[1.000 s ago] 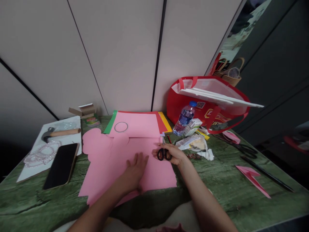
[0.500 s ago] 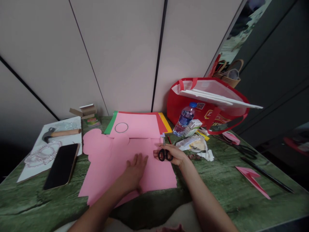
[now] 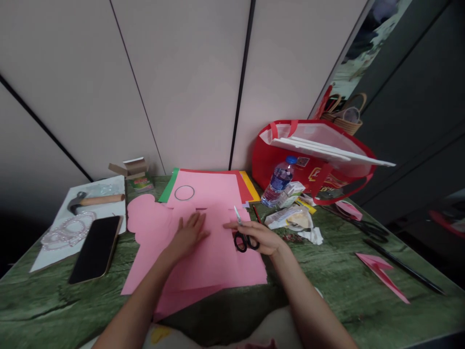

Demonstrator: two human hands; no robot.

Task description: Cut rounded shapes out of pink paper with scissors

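Several overlapping pink paper sheets (image 3: 214, 264) lie in front of me. My left hand (image 3: 189, 235) rests flat on them, fingers spread. My right hand (image 3: 263, 236) holds a small pair of scissors (image 3: 240, 241) with black handles over the right part of the pink paper; the blades point away from me. At the left side of the sheets lies a pink paper shape with rounded lobes (image 3: 143, 215). Behind them, a thin ring (image 3: 184, 193) sits on another pink sheet, which lies on red, green and yellow paper.
On the left are a phone (image 3: 96, 249), a hammer (image 3: 98, 199), beaded strands (image 3: 69, 230) and an opened small box (image 3: 140, 177). To the right stand a water bottle (image 3: 279, 182) and a red bag (image 3: 316, 155), with larger scissors (image 3: 368, 228), a black stick (image 3: 403, 266) and folded pink paper (image 3: 383, 276).
My left hand has slid away from me and to the left across the pink paper. The scissors have turned in my right hand, so their blades now show. The front paper has shifted slightly.
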